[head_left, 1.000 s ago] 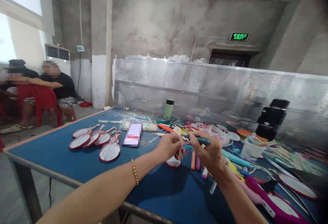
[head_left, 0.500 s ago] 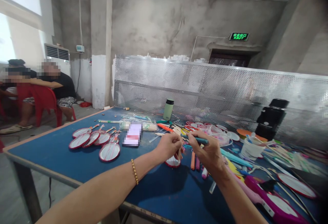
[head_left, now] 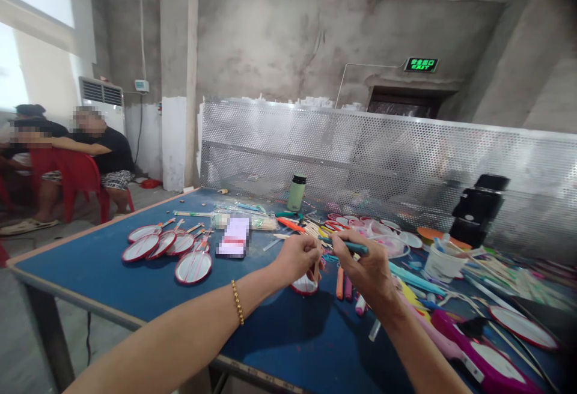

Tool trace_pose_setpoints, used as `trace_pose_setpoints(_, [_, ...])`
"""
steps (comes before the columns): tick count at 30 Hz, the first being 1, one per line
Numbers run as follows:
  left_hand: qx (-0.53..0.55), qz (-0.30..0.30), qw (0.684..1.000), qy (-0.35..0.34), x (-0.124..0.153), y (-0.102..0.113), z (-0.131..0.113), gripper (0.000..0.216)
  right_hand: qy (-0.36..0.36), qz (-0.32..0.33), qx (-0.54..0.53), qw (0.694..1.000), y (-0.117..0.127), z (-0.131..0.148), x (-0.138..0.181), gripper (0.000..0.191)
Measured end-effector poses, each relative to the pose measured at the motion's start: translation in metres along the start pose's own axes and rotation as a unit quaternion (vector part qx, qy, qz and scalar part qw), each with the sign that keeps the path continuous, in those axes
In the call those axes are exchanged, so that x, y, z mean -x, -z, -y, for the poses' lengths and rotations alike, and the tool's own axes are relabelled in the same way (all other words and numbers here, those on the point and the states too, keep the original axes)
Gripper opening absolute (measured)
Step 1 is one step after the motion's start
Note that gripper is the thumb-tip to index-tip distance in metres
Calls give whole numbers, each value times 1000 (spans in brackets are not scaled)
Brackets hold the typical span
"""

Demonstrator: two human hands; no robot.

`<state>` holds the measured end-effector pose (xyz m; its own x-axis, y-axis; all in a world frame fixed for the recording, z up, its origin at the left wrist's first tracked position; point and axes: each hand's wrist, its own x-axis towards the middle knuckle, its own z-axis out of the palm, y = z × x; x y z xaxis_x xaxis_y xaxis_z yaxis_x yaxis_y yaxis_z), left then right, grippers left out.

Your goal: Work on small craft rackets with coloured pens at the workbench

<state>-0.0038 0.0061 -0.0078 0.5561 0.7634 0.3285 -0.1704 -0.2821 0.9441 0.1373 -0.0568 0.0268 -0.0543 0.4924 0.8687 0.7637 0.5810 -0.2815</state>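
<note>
While left hand (head_left: pixel 298 257) pinches a near-upright stick (head_left: pixel 316 271), right hand (head_left: pixel 367 266) grips a teal tool (head_left: pixel 359 247), nearly level, pointing left

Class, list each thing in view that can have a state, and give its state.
Left hand: closed, pinching a wooden strip
Right hand: closed around a teal tool
Green bottle: upright, lid on
Phone: screen lit
Exit sign: lit
White tub: upright, things inside
Left-side discs: lying flat, some overlapping

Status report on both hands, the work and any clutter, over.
Left hand pinching red-rimmed disc by its handle. Right hand gripping teal pen-like tool. Orange stick close by.
</note>
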Motion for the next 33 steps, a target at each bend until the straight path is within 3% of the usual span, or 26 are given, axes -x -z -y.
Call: trace_pose_setpoints(33, [-10, 2, 1000, 9, 1, 0, -1, 14, 6, -9, 8, 1000, 0, 0, -1, 23])
